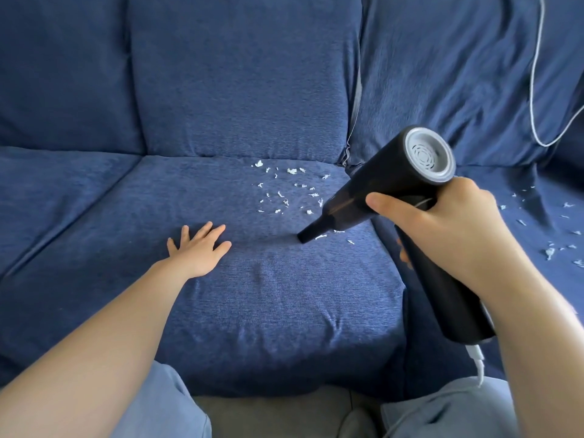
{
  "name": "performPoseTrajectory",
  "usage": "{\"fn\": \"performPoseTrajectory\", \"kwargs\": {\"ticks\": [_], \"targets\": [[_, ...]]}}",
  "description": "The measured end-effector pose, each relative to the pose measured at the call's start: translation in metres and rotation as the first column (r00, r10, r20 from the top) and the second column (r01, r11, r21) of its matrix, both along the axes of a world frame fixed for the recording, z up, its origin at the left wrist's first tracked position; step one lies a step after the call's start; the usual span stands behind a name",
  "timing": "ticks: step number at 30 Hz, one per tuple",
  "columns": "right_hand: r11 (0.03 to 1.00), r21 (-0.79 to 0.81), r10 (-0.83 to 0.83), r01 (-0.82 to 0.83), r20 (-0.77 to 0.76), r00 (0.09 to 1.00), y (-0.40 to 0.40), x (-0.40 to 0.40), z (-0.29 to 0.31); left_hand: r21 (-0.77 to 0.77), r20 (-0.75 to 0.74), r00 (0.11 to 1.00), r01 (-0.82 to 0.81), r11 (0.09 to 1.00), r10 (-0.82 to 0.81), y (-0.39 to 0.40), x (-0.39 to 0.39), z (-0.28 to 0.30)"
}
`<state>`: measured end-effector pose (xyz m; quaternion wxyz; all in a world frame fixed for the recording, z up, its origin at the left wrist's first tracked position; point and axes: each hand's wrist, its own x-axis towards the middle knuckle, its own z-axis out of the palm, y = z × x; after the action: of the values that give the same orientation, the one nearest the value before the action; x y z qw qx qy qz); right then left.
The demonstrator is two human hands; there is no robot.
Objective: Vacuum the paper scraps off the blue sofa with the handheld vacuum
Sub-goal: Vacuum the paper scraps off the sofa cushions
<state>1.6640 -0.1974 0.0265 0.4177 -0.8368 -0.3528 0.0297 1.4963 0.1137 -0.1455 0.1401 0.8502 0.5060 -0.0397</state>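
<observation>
Nozzle down among the scraps on the middle seat cushion.

I see my right hand (442, 235) gripping the black handheld vacuum (379, 191), its nozzle tip touching the blue sofa (252, 311) beside a few paper scraps (284, 191); more lie scattered toward the backrest and on the right cushion. My left hand (199, 248) rests flat, fingers spread, on the seat. A white cable (537, 90) loops over the right backrest.

Middle seat cushion (252, 295): near half bare, open to passage. Left hand (199, 248) lies flat at its left-centre. Paper scraps (284, 191) litter the far right part. Vacuum (379, 197) nozzle blocks the right edge. White cable (534, 90) hangs far right.
</observation>
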Motion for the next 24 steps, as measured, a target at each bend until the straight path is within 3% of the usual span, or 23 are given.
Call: {"fn": "performPoseTrajectory", "kwargs": {"ticks": [12, 24], "targets": [[0.982, -0.047, -0.182, 0.184, 0.047, 0.982, 0.008, 0.008, -0.011, 0.004, -0.007, 1.000, -0.002, 1.000, 0.002, 0.000, 0.001, 0.000], [0.983, -0.023, -0.178, 0.180, 0.063, 0.982, 0.013, 0.016, -0.017, 0.013, -0.016, 1.000, 0.010, 1.000, -0.010, -0.001, 0.001, -0.001]]}}
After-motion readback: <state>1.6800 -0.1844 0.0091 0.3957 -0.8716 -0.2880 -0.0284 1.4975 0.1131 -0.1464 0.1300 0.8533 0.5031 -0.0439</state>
